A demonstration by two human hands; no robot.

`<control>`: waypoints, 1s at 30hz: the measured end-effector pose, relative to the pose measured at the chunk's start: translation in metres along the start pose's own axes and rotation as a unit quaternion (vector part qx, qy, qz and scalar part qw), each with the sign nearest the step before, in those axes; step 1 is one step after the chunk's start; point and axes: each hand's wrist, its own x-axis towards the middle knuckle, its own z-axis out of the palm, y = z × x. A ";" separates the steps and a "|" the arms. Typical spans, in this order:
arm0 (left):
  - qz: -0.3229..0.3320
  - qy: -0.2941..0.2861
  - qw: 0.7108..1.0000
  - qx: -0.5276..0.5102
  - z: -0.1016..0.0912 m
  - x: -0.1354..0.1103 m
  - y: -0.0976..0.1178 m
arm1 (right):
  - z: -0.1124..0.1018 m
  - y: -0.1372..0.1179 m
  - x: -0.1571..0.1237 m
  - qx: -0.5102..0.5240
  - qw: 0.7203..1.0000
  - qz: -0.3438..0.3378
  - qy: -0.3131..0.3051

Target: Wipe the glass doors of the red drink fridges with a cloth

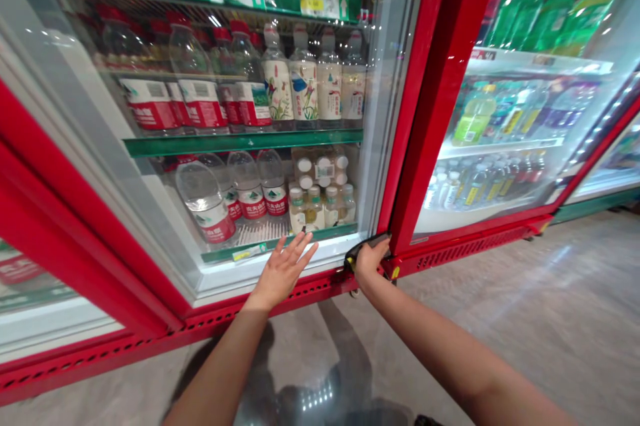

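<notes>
My left hand (284, 269) is open with spread fingers, at the lower part of the glass door (320, 243); whether it presses on the glass I cannot tell. At the door's bottom right corner, my right hand (369, 258) grips a flat black object with a yellow detail (352, 259). That object lies against the red door frame (400, 166), and my fingers hide part of it. Behind the glass, large water bottles (210, 209) with red and white labels stand on the bottom shelf, beside packs of small white-capped bottles (320, 206).
Higher up, a green-edged shelf (245, 143) bears more bottles. To the right stands another red-framed cooler with green bottles (555, 13) and other drinks. A red vented base (95, 363) runs along the grey floor (500, 319). Reflections cross the glass.
</notes>
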 end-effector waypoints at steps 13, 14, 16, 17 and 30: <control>0.000 -0.007 1.000 -0.007 -0.004 -0.016 -0.003 | -0.083 0.060 0.056 -0.301 0.588 -0.666 -0.347; -0.002 -0.012 1.000 -0.004 -0.005 -0.019 -0.005 | -0.083 0.057 0.062 -0.296 0.579 -0.674 -0.350; -0.010 -0.016 1.000 0.004 -0.006 -0.026 -0.007 | -0.073 0.044 0.060 -0.290 0.584 -0.675 -0.346; -0.016 -0.015 1.000 0.009 -0.006 -0.028 -0.009 | -0.064 0.036 0.053 -0.284 0.588 -0.675 -0.343; -0.063 -0.025 0.997 0.044 -0.026 -0.056 -0.025 | -0.043 0.024 0.017 -0.202 0.531 -0.713 -0.411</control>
